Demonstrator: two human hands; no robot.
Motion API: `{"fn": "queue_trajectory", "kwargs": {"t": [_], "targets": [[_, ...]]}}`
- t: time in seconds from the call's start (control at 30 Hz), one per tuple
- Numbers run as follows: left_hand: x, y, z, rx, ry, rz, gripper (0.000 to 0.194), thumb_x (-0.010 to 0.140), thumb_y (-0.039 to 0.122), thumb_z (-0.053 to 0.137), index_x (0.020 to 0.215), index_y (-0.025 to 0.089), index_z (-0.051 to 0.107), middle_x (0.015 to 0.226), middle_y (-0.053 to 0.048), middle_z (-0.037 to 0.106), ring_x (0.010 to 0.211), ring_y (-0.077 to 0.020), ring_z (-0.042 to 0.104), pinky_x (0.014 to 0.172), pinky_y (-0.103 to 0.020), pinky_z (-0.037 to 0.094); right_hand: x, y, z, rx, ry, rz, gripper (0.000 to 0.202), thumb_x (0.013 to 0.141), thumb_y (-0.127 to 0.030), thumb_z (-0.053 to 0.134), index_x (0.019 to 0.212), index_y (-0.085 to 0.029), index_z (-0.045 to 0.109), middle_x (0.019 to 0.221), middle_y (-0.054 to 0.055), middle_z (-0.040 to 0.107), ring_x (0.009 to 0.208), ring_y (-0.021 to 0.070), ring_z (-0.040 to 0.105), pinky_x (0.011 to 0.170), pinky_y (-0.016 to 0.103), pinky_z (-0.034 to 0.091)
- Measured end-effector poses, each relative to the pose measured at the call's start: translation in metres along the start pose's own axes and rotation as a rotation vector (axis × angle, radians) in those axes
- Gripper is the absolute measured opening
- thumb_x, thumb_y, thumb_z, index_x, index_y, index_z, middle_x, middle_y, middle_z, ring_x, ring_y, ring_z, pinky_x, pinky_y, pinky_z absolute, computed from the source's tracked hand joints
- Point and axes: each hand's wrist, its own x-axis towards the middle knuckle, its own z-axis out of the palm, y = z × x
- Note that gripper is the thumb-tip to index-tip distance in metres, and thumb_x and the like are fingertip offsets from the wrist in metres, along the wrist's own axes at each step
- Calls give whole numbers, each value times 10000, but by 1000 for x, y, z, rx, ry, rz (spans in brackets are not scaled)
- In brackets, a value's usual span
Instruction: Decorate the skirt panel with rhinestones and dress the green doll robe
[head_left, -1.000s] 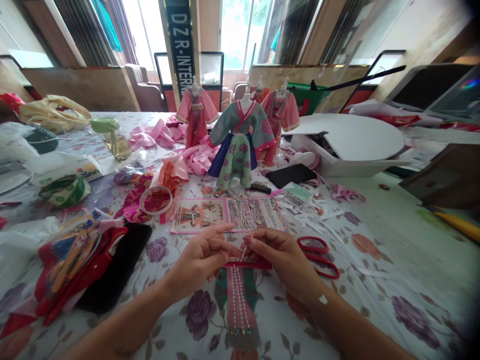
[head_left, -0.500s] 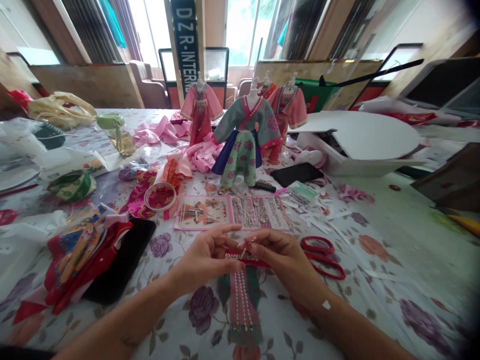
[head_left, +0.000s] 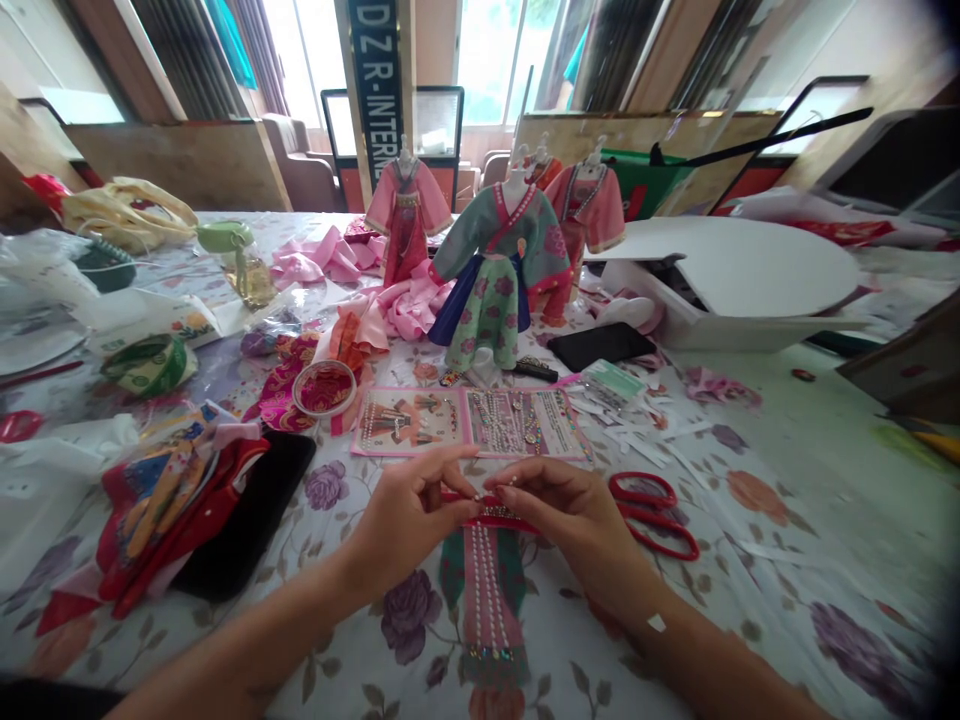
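Note:
A small doll garment piece [head_left: 491, 590] lies on the flowered cloth, with a red band at its top and rows of pearl-like beads down a pink strip. My left hand [head_left: 420, 510] is over the left end of the band, thumb and fingertips pinched on something small and white. Close beside it, my right hand [head_left: 551, 500] is at the band's right part, its fingertips also pinched on tiny white beads. Just beyond the hands lies an open pink-edged bead card [head_left: 469, 422]. Red-handled scissors [head_left: 656, 515] rest right of my right hand.
Dressed doll stands, the nearest in a green outfit [head_left: 484, 310], are behind the card. A black phone [head_left: 602, 346], paper strips and a white round board [head_left: 765, 265] lie right. Left are a round container [head_left: 324, 388], red fabric [head_left: 180, 520] and green tape [head_left: 150, 366].
My left fingertips have closed together near the band and now meet close to my right fingertips. The whole view has shifted slightly.

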Motion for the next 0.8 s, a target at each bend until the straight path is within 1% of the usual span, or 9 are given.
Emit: {"fn": "queue_trajectory", "kwargs": {"t": [0.07, 0.2, 0.33, 0.43, 0.53, 0.67, 0.8], "targets": [[-1, 0, 0, 38, -3, 14, 427, 699, 153, 700, 1117, 205, 631, 731, 5, 648, 519, -74, 423, 507, -209, 366, 0, 0, 1, -5, 19, 12, 142, 694, -321, 751, 743, -201, 694, 708, 13, 661, 612, 121, 581, 546, 221, 457], [-1, -3, 0, 36, -8, 25, 383, 713, 164, 688, 1092, 201, 646, 734, -1, 653, 528, -75, 429, 512, -202, 374, 1, -1, 2, 0, 33, 14, 158, 676, -309, 763, 723, -190, 671, 606, -17, 597, 510, 78, 499, 455, 185, 383], [0, -4, -1, 45, -25, 13, 314, 708, 155, 683, 1018, 203, 676, 736, 1, 664, 544, -72, 436, 516, -189, 383, 1, -1, 3, -42, 63, 15, 177, 685, -323, 750, 737, -177, 664, 590, -21, 578, 477, 63, 455, 420, 174, 341], [1, -2, -3, 74, -28, -26, 275, 703, 155, 679, 974, 201, 693, 736, 2, 662, 550, -70, 457, 520, -184, 392, 2, 1, 3, -57, 68, 3, 188, 680, -331, 747, 729, -171, 661, 597, -15, 587, 500, 76, 477, 439, 183, 359], [2, -3, -5, 105, -46, -57, 222, 714, 182, 677, 933, 194, 706, 729, -1, 649, 555, -72, 456, 524, -191, 383, 2, 4, 2, -113, 74, -35, 176, 693, -330, 735, 720, -168, 674, 623, 2, 616, 557, 97, 515, 493, 197, 392], [4, -7, -8, 78, -131, -72, 147, 730, 203, 666, 865, 180, 719, 742, -15, 633, 607, -94, 477, 565, -219, 385, 2, 7, 0, -249, 89, -107, 147, 742, -329, 692, 752, -182, 694, 688, 19, 657, 618, 123, 546, 551, 222, 417], [6, -8, -10, 17, -193, -103, 152, 727, 190, 664, 869, 162, 712, 765, -26, 634, 641, -107, 501, 602, -234, 394, 1, 5, 0, -327, 92, -140, 147, 785, -328, 646, 775, -192, 702, 681, 9, 655, 593, 120, 530, 533, 223, 400]]}}
